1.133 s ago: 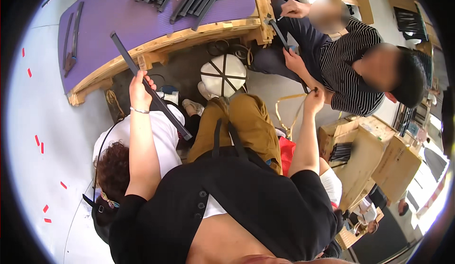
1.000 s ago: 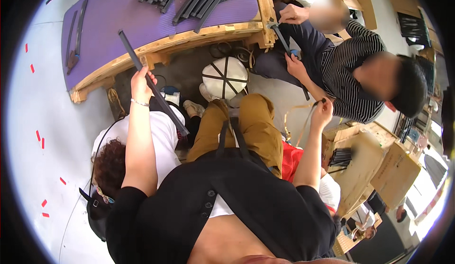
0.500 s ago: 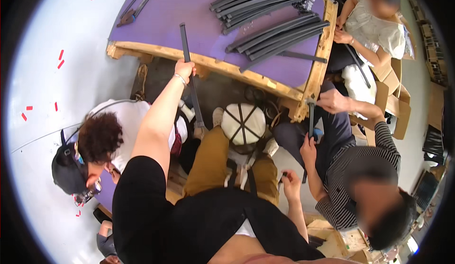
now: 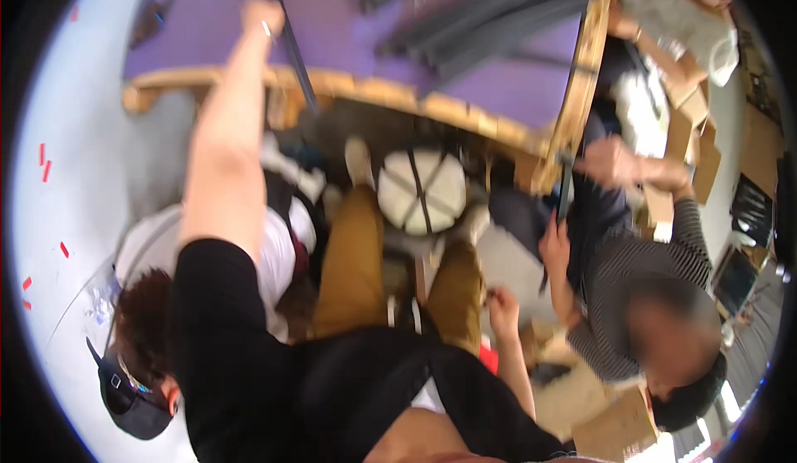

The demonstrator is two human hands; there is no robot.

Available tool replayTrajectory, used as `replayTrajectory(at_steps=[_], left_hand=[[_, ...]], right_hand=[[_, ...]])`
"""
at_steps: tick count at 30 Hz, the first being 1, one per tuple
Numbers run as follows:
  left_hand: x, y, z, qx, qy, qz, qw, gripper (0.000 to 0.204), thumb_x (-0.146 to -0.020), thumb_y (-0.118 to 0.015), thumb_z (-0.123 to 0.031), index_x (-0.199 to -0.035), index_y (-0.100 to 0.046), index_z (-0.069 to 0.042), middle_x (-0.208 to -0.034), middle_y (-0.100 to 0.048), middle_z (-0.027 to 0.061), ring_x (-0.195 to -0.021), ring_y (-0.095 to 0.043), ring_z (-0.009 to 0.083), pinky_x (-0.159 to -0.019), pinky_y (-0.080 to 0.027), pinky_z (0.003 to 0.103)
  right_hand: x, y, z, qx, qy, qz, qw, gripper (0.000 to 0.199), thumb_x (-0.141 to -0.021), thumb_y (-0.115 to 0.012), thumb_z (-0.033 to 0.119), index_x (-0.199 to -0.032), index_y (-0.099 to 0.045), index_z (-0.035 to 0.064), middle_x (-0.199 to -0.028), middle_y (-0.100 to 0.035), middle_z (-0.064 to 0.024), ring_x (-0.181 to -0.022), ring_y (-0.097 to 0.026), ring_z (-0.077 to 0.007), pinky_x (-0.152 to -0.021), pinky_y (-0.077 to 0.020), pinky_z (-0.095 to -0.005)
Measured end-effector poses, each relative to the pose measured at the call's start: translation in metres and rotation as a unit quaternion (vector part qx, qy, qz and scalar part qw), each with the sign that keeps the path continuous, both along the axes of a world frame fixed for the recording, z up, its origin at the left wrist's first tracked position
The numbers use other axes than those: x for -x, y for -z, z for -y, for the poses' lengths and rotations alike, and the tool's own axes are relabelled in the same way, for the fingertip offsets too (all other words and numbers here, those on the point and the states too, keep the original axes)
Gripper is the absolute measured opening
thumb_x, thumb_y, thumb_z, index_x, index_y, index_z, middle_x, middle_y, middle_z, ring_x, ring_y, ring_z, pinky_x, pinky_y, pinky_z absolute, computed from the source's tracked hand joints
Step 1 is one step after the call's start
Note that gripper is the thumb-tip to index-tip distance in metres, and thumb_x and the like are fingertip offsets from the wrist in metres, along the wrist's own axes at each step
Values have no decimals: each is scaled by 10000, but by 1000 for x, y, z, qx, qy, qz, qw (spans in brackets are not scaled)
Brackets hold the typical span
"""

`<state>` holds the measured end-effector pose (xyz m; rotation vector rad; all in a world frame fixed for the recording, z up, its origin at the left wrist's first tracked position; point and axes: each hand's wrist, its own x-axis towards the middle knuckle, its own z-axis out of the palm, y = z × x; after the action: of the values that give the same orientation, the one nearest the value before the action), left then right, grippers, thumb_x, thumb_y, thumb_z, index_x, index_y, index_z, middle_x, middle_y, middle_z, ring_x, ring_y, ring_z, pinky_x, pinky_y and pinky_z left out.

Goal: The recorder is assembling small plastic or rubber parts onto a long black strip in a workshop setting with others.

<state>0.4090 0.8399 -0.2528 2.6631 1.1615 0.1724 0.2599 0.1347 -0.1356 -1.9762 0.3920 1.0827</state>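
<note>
Slanting dark strip (image 4: 299, 66) (long; slim)

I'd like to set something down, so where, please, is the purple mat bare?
The purple mat shows bare between the strip in the left hand and the dark strip pile, and by the wooden edge left of the forearm. That pile crowds the right side.

Strip pile (image 4: 498, 27) lies on the counter (image 4: 378, 93), single strip (image 4: 294, 48) to its left; stool (image 4: 436, 187) stands before the counter, left of a co-worker (image 4: 652, 255).
</note>
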Motion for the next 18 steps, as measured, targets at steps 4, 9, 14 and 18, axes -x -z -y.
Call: replayTrajectory(at_steps=[4,9,14,18], left_hand=[[15,-64,199,84,86,199,973,237,-791,-547,-229,-693,-581,-17,-692,-595,161,-636,-581,332,-568,-471,383],[100,20,360,265,487,15,832,137,-693,-611,-144,-814,-596,-80,-801,-560,69,-838,-544,250,-712,-442,359],[71,176,440,232,423,-316,817,684,-632,-675,-143,-1249,-388,-69,-1231,-447,100,-1134,-425,279,-903,-364,420],[42,210,455,280,392,-445,755,787,-539,-737,-184,-1238,-390,-89,-1245,-418,97,-1174,-381,281,-941,-359,427]], right_hand=[[-3,3,17,-30,92,-29,995,168,-770,-500,-35,-916,-573,1,-734,-541,9,-674,-500,-63,-623,-411,-197],[-16,21,25,-49,99,-60,992,164,-789,-500,-53,-925,-569,7,-725,-492,45,-642,-443,-28,-589,-360,-165],[-7,30,37,-40,107,-55,992,157,-791,-510,-52,-918,-575,16,-742,-490,40,-658,-436,-31,-598,-355,-164],[-11,30,46,-12,110,-63,992,170,-789,-505,-65,-920,-577,17,-755,-492,30,-664,-433,-30,-593,-348,-161]])
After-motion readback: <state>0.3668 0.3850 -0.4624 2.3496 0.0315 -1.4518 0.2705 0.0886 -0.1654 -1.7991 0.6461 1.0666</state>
